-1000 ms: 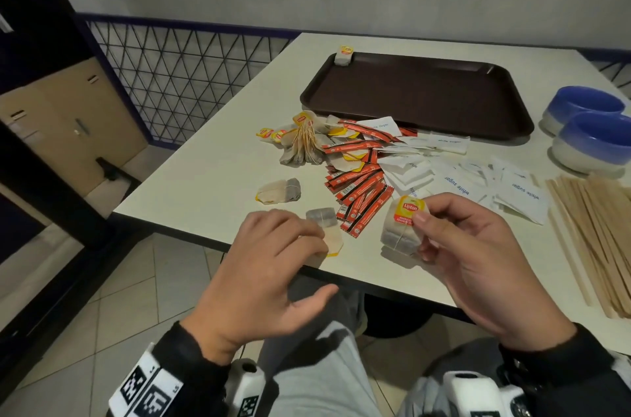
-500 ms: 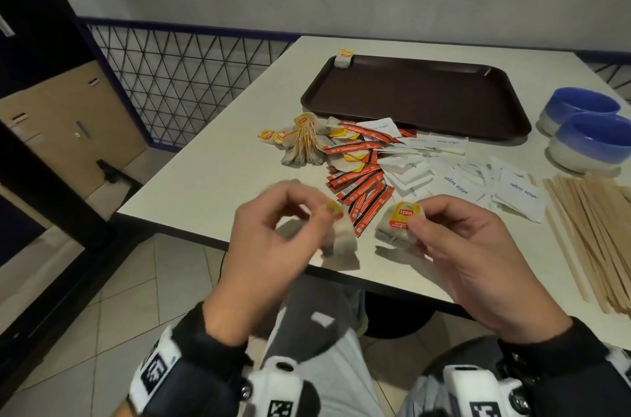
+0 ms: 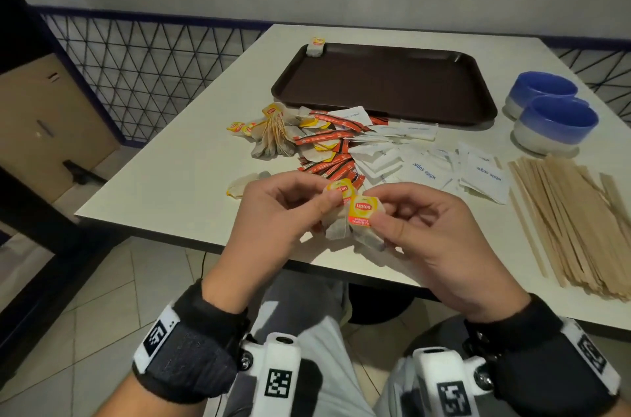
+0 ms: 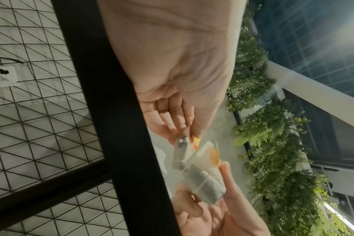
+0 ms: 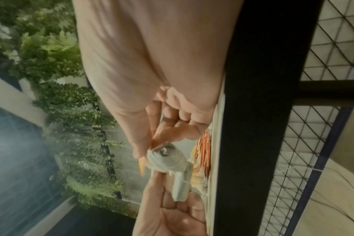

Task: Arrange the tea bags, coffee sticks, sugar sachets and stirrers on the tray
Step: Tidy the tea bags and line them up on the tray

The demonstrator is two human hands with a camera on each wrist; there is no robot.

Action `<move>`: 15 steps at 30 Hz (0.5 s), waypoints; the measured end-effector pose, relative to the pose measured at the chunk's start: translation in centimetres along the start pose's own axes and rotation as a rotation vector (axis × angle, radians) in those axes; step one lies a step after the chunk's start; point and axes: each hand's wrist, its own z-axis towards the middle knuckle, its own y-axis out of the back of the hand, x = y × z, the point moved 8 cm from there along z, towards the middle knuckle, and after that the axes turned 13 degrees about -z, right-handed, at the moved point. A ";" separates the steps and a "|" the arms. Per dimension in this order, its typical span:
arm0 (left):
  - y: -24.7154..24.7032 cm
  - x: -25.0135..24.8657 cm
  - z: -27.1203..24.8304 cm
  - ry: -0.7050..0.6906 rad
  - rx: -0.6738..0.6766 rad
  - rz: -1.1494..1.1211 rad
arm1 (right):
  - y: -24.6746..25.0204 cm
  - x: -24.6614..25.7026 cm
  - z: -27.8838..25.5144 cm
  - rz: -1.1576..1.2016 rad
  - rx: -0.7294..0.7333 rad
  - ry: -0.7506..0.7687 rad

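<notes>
Over the table's near edge, my left hand (image 3: 324,199) pinches a tea bag (image 3: 336,228) by its yellow tag. My right hand (image 3: 380,208) pinches another tea bag (image 3: 367,235) by its Lipton tag, and the two bags touch. The left wrist view shows the left-hand bag (image 4: 181,153); the right wrist view shows the right-hand bag (image 5: 166,159). The brown tray (image 3: 386,85) lies at the back with one tea bag (image 3: 316,47) in its far left corner. On the table lie loose tea bags (image 3: 273,139), coffee sticks (image 3: 327,136), sugar sachets (image 3: 423,170) and wooden stirrers (image 3: 573,222).
Two blue and white bowls (image 3: 555,122) stand right of the tray. A single tea bag (image 3: 244,184) lies on the table left of my left hand. A wire-mesh railing (image 3: 153,75) runs behind the table's left side.
My left hand picked up a tea bag from near the table's front edge and brought it to the bag in my right hand. The hands have come together.
</notes>
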 end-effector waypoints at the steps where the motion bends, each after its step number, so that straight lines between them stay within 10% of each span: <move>1: 0.1 0.2 0.1 0.015 -0.023 -0.015 | -0.2 0.0 -0.1 0.021 0.036 -0.004; 15: -1.0 0.9 -0.5 0.139 0.087 -0.028 | -0.1 -0.7 0.1 -0.024 -0.067 -0.078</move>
